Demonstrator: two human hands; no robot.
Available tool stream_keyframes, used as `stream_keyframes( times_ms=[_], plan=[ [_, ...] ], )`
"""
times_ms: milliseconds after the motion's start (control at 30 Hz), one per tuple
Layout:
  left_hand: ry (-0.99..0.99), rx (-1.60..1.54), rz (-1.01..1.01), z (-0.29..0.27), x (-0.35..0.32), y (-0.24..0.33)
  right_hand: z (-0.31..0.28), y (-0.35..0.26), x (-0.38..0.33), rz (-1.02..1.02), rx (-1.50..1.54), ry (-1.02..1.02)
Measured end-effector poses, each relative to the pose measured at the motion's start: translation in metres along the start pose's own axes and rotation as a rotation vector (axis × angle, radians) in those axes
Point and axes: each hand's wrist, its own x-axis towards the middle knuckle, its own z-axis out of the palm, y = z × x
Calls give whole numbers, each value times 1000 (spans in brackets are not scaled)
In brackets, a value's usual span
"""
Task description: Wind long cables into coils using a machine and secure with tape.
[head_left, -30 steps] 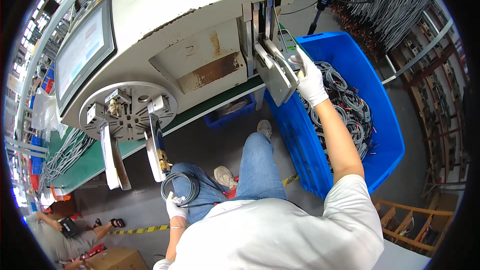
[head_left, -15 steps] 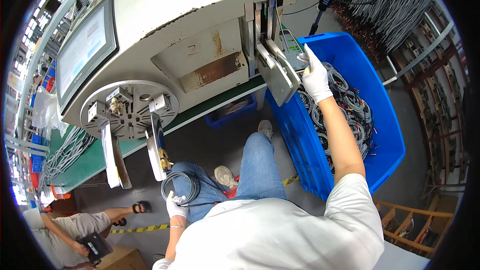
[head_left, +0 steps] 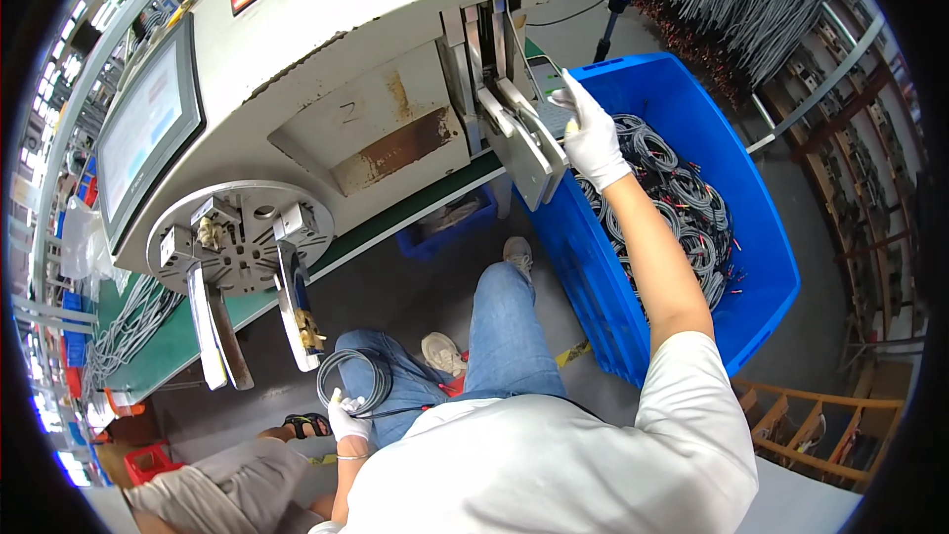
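Coiled grey cable (head_left: 354, 383) hangs low by the person's knee, gripped at its lower edge by the gloved left hand (head_left: 346, 420), fingers closed round the loop. It sits just under the winding machine's round metal faceplate (head_left: 242, 247) with its two hanging arms. The gloved right hand (head_left: 593, 133) reaches up beside the metal guide plates (head_left: 519, 133) at the machine's other end, above the blue plastic bin (head_left: 761, 267) of cable bundles; whether its fingers pinch anything I cannot tell. A touchscreen panel (head_left: 148, 133) faces left
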Motion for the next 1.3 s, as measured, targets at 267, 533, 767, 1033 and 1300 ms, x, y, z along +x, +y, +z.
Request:
stream_keyframes(
  times_ms=[267, 533, 767, 1033, 1300],
  plan=[
    [1, 13, 9, 2, -3, 0, 12, 4, 5, -94, -46, -40],
    [0, 17, -2, 4, -5, 0, 13, 12, 5, -15, -54, -94],
    [15, 22, -10, 1, -1, 1, 9, 7, 7, -48, -56, 4],
    [22, 30, -7, 0, 1, 2, 12, 6, 6, -84, -16, 8],
    [30, 34, -11, 4, -2, 2, 9, 13, 7, -81, -32, 49]
  ],
)
